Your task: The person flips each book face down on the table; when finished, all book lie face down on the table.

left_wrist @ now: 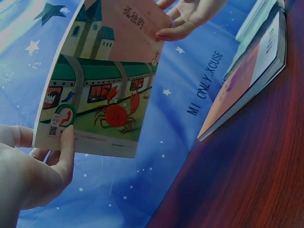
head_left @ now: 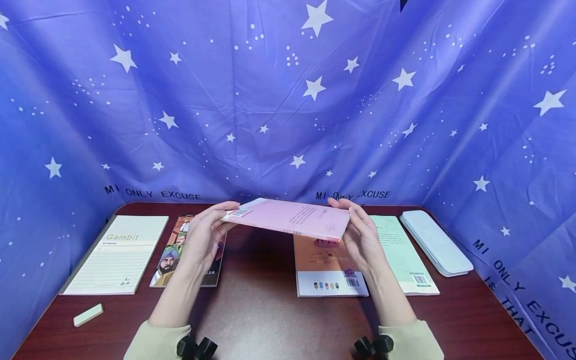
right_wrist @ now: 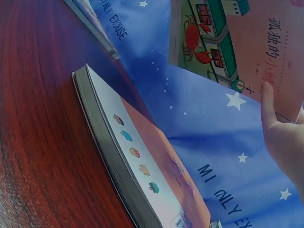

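Note:
Both hands hold a pink book (head_left: pixel 288 218) up over the middle of the table, its back with a barcode turned up in the head view. Its illustrated front (left_wrist: pixel 107 90), with a red crab, a green train and a castle, shows in the left wrist view. My left hand (head_left: pixel 208 231) grips the left end, fingers curled round the edge. At the opposite end, my right hand (head_left: pixel 363 234) pinches the book between thumb and fingers. Below it on the right lies an orange-and-white book (head_left: pixel 330 272) with small ice-lolly pictures, partly hidden by the pink one.
A Gambit notebook (head_left: pixel 119 257) and a comic-style book (head_left: pixel 168 255) lie at left, with a pale eraser-like block (head_left: pixel 88 315) before them. To the right are a light green book (head_left: pixel 405 257) and a white case (head_left: pixel 435 242). A starry blue curtain (head_left: pixel 270 100) surrounds the table (head_left: pixel 270 315).

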{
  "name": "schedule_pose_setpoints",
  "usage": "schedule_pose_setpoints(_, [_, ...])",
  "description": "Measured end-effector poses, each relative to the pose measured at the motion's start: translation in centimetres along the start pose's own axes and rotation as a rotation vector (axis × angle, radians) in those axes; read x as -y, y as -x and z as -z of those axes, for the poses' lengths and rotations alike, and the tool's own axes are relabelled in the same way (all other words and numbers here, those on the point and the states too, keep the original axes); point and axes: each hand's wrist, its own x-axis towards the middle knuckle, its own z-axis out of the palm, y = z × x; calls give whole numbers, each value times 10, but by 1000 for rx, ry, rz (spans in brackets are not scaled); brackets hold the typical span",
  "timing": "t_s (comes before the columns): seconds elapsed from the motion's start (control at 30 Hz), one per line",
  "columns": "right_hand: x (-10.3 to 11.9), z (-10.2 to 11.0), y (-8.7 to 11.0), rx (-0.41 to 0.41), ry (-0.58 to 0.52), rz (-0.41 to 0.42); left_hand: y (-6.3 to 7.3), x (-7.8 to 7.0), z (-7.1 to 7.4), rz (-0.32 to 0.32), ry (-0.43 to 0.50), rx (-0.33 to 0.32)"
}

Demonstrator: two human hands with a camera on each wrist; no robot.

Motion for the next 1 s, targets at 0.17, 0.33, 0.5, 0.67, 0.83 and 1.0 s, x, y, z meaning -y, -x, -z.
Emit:
schedule_pose_setpoints(0.17, [1, -1, 0, -41, -27, -29, 0, 0, 0, 21, -20, -27])
schedule_pose_setpoints(0.33, [0, -1, -1, -83, -48, -38, 1, 0, 0, 31, -46, -41])
schedule_pose_setpoints(0.5, [-1, -2, -1, -120, -46, -26, 0, 0, 0, 38, -54, -39])
schedule_pose_setpoints(0.67, [-2, -3, -2, -173, -33, -29, 0, 0, 0, 49, -48, -31])
schedule_pose_setpoints(0.83, [-4, -2, -2, -247, -8, -29, -1, -1, 0, 52, -59, -29])
schedule_pose_setpoints(1.0, [-6, -2, -3, -300, -5, -31, 0, -2, -1, 76, -84, -51])
